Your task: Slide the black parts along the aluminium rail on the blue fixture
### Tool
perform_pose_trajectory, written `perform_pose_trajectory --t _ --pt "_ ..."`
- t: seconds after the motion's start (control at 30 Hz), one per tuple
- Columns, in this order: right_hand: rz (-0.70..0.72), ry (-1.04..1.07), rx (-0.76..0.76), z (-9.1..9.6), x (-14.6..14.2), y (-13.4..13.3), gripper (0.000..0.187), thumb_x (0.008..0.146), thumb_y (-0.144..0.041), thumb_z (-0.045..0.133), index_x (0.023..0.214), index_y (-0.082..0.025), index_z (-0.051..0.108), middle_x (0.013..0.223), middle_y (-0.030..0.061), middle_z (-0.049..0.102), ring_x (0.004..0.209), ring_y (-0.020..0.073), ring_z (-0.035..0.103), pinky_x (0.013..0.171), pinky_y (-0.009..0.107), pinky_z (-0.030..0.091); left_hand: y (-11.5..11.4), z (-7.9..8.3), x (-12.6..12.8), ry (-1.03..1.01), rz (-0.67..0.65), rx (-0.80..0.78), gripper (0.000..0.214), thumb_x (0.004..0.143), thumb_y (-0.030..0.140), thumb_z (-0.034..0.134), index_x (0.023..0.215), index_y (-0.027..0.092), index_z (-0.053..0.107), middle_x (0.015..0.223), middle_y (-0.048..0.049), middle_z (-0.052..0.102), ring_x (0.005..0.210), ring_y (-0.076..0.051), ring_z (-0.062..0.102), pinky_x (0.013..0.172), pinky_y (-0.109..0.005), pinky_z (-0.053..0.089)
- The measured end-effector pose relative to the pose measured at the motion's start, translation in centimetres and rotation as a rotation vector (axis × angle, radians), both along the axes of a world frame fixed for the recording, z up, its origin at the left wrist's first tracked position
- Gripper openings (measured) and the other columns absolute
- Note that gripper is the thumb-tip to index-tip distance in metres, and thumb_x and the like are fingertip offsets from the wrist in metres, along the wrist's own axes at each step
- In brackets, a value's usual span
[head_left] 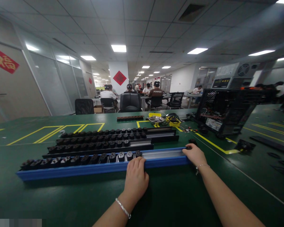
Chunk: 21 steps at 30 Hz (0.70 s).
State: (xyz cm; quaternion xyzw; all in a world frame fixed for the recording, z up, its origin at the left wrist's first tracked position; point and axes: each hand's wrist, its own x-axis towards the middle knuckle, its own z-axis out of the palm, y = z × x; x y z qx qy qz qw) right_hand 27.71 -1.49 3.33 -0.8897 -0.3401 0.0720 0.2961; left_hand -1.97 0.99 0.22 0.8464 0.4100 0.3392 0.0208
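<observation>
A long blue rail lies across the green table in front of me, with several dark sockets seated along its left and middle part. My left hand rests on the rail's near edge at the middle, fingers curled over it beside the last socket. My right hand grips the rail's right end, fingers folded over the tip. Each wrist carries a thin bracelet.
Behind the blue rail lie two black socket rails, and a short one farther back. An open computer case stands at the right, with a metal bowl and yellow box near it. People sit at desks beyond.
</observation>
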Motion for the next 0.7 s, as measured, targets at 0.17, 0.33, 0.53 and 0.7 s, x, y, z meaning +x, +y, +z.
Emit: perform_pose_trajectory --t 0.17,0.33,0.53,0.7 --pt "-0.016 0.028 0.013 -0.4 0.8 0.1 0.047 0.067 -0.042 0.053 0.11 -0.022 0.06 0.108 0.0087 0.064 0.091 0.0244 0.06 0.074 0.032 0.047 0.0 0.1 0.0 0.008 0.004 0.003 0.044 0.072 0.009 0.047 0.114 0.02 0.053 0.117 -0.0047 0.057 0.114 -0.019 0.048 0.103 -0.039 0.036" --pt "-0.08 0.019 0.062 -0.9 2.2 -0.3 0.049 0.066 -0.043 0.055 0.109 -0.02 0.059 0.106 0.0095 0.065 0.09 0.0245 0.061 0.076 0.034 0.048 -0.1 0.2 -0.1 -0.006 -0.016 -0.017 0.044 0.073 0.008 0.045 0.115 0.019 0.053 0.118 -0.0059 0.056 0.114 -0.02 0.047 0.103 -0.042 0.035" --pt "-0.213 -0.001 0.139 -2.2 6.1 -1.6 0.049 0.062 -0.044 0.059 0.104 -0.019 0.058 0.101 0.011 0.065 0.086 0.0252 0.061 0.076 0.035 0.048 0.0 -0.1 0.0 -0.009 -0.017 -0.01 0.044 0.073 0.008 0.045 0.115 0.019 0.052 0.117 -0.0056 0.056 0.114 -0.02 0.047 0.104 -0.042 0.035" --pt "-0.315 -0.014 0.224 -3.9 8.7 -2.5 0.054 0.064 -0.044 0.057 0.111 -0.018 0.054 0.103 0.0131 0.063 0.09 0.0264 0.06 0.078 0.037 0.047 0.2 -0.2 0.0 0.012 -0.01 0.021 0.044 0.071 0.009 0.048 0.114 0.017 0.053 0.117 -0.0068 0.058 0.113 -0.021 0.048 0.103 -0.041 0.036"
